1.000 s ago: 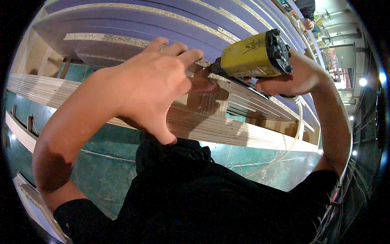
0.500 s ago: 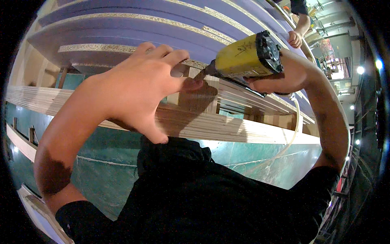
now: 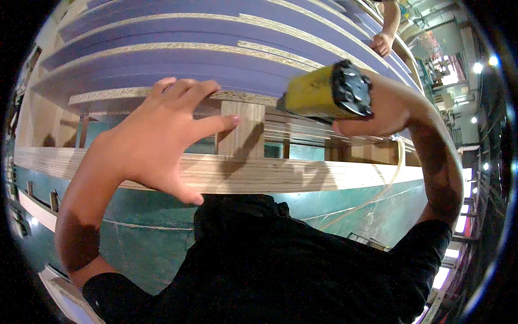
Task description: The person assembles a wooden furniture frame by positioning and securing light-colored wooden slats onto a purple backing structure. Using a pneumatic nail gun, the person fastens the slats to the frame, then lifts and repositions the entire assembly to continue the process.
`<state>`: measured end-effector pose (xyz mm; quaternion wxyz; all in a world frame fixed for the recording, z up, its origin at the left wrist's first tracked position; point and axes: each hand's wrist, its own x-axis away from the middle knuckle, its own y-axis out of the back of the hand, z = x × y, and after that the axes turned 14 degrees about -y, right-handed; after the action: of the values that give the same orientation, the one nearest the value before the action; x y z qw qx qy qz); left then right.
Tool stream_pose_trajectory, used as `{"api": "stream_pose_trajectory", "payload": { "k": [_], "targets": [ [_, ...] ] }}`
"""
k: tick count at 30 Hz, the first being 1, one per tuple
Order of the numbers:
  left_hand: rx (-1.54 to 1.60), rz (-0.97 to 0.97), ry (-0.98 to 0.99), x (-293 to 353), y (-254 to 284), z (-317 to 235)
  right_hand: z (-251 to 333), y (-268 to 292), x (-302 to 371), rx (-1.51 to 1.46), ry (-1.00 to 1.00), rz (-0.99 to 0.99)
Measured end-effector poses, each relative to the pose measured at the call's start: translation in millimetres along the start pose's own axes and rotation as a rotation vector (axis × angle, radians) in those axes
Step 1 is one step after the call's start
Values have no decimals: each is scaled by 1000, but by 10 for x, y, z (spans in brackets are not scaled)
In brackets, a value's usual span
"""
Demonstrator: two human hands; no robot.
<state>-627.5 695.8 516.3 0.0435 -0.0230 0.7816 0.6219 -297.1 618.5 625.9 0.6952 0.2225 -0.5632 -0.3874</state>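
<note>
My left hand (image 3: 143,132) is spread wide over the front wooden rail (image 3: 302,175) and the raw chipboard edge of the nearest purple panel (image 3: 232,97). One of its fingertips rests at a short wood block (image 3: 243,132) standing between rail and panel. In my right hand (image 3: 388,113) is a yellow nail gun (image 3: 313,93) with a black cap, held sideways with its nose pointing left. The nose is just right of the block and slightly blurred. My fingers and the tool's body hide most of its handle.
Several purple panels (image 3: 178,29) stand in rows beyond the rail. A pale air hose (image 3: 398,167) hangs from the nail gun across the rail. At the far right, another person's hand (image 3: 383,43) touches a panel. Green floor (image 3: 145,202) lies below.
The nail gun has shifted right, off the wood block, where its nose was close to my left fingertip. My left hand stays spread at the block. The whole view has shifted slightly.
</note>
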Motion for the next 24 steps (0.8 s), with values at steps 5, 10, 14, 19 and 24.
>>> {"api": "stream_pose_trajectory", "payload": {
  "k": [5, 10, 14, 19, 24],
  "targets": [
    [134, 166, 28, -520, 248, 80, -1032, -342, 1115, -163, 104, -246],
    [59, 100, 259, -963, 203, -92, -2238, -111, 1537, 180, 7, -364],
    [175, 90, 4, -2182, -206, -175, -3085, -334, 2015, 355, -122, -436],
    [58, 202, -242, -3556, -377, -969, -3711, -132, 1810, 146, -90, -221],
    [57, 44, -291, -4105, -800, -1419, -3910, -96, 1565, -150, 14, 157]
  ]
}}
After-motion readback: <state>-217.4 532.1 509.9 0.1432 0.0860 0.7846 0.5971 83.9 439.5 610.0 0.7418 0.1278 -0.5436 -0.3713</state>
